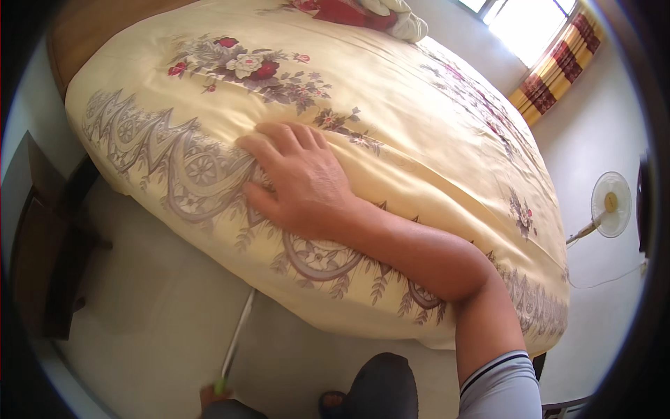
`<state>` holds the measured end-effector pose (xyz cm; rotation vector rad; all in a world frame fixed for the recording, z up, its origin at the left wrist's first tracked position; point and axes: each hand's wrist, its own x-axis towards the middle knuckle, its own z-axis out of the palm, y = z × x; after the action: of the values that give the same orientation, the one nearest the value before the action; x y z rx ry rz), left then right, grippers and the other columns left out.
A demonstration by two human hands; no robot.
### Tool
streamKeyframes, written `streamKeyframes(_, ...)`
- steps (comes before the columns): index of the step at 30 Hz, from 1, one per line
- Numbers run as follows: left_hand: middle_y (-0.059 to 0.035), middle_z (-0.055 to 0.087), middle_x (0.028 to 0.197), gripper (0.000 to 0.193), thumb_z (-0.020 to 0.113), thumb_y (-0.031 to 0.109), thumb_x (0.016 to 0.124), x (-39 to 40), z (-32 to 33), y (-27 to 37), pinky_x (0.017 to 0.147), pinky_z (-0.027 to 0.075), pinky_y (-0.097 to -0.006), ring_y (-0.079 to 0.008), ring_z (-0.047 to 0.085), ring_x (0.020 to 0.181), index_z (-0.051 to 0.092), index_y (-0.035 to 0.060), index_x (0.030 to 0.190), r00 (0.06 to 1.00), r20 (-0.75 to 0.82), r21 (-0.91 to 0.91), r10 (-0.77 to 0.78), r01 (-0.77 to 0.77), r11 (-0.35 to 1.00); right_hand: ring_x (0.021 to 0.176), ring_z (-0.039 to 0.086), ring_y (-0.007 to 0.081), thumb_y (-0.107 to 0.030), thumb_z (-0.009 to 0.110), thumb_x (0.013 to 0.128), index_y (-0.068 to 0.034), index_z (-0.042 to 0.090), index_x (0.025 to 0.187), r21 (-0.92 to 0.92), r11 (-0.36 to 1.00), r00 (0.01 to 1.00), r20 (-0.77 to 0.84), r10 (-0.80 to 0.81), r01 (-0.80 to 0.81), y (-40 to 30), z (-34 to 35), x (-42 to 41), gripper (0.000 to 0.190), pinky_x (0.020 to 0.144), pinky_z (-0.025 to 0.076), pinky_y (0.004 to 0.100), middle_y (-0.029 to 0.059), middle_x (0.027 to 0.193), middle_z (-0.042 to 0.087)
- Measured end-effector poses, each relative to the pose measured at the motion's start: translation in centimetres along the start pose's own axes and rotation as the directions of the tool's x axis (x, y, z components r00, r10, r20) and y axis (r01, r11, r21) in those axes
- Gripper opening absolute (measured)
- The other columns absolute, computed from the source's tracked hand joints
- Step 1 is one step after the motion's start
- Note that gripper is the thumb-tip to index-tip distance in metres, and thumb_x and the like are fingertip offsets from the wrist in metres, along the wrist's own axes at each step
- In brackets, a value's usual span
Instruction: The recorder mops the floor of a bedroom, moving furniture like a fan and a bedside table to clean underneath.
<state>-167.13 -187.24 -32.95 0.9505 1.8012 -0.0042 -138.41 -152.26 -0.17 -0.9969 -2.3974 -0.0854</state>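
Note:
My right hand (306, 183) rests palm down on a cream floral bedsheet (408, 173), its fingers spread near the bed's side. The cloth creases around the fingertips, and nothing is in this hand. Low in the view, my left hand (208, 398) is blurred and partly cut off by my dark-clothed knee. It is closed around the green end of a thin, light-coloured pole (238, 332). From there the pole slants up and goes beneath the bed's overhanging sheet, so its far end is hidden.
A dark wooden piece of furniture (57, 262) stands at the left, beside the wooden headboard (99, 31). Red and pale bedding (366, 15) lies on the bed's far side. Beyond the foot are a fan (610, 204) and a curtain (557, 65). My sandalled foot (332, 400) is on the floor.

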Motion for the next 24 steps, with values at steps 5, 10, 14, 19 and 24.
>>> streamKeyframes(5,-0.0064,0.061,0.068,0.023,0.068,0.023,0.079,13.8,1.7,16.4,0.057,0.044,-0.04,-0.0169,0.055,0.064,0.06,0.002,0.072,0.884,-0.352,-0.128,0.308,-0.372,0.919,0.114,0.041,0.0329,-0.028,0.055,0.08,-0.003,0.048,0.119,0.073,0.997,0.999,0.049,-0.017,0.013,-0.6,-0.6,1.2,0.046,0.099,0.032,0.0457,0.0188,0.119,0.047)
streamKeyframes(10,-0.0085,0.064,0.076,0.029,0.066,0.029,0.08,21.4,7.4,18.2,0.064,0.045,-0.0424,-0.019,0.057,0.073,0.061,0.0012,0.074,0.43,-0.686,-0.181,0.587,-0.882,0.435,0.109,0.043,0.0306,-0.033,0.055,0.078,-0.002,0.05,0.113,0.072,0.997,0.998,0.05,0.032,-0.035,2.2,0.4,0.8,0.046,0.096,0.033,0.045,0.018,0.111,0.049)
streamKeyframes(14,-0.0079,0.064,0.075,0.029,0.066,0.029,0.081,23.2,8.8,12.7,0.063,0.045,-0.0418,-0.0189,0.057,0.072,0.061,0.0008,0.075,0.523,-0.622,-0.33,0.583,-0.85,0.411,0.105,0.043,0.03,-0.036,0.055,0.076,-0.002,0.054,0.107,0.115,0.993,0.999,-0.022,0.033,-0.03,2.6,0.5,0.7,0.046,0.093,0.032,0.0438,0.0179,0.105,0.05)
streamKeyframes(19,-0.0072,0.064,0.074,0.03,0.065,0.029,0.081,25.4,6.4,10.6,0.062,0.045,-0.041,-0.0187,0.057,0.07,0.061,0.0003,0.075,0.593,-0.569,-0.476,0.57,-0.803,0.359,0.104,0.045,0.0292,-0.032,0.053,0.079,0.0,0.053,0.111,0.099,0.995,0.998,0.057,0.027,-0.033,2.5,-0.2,0.8,0.046,0.092,0.037,0.0437,0.0187,0.103,0.051)
streamKeyframes(24,-0.0065,0.063,0.074,0.03,0.064,0.029,0.081,29.0,-7.6,15.2,0.06,0.045,-0.0401,-0.0185,0.057,0.068,0.061,-0.0002,0.076,0.615,-0.626,-0.558,0.479,-0.783,0.275,0.109,0.044,0.0291,-0.033,0.055,0.077,-0.005,0.052,0.115,0.157,0.987,1.0,0.022,0.02,-0.024,1.0,0.4,1.3,0.047,0.095,0.034,0.0425,0.018,0.112,0.049)
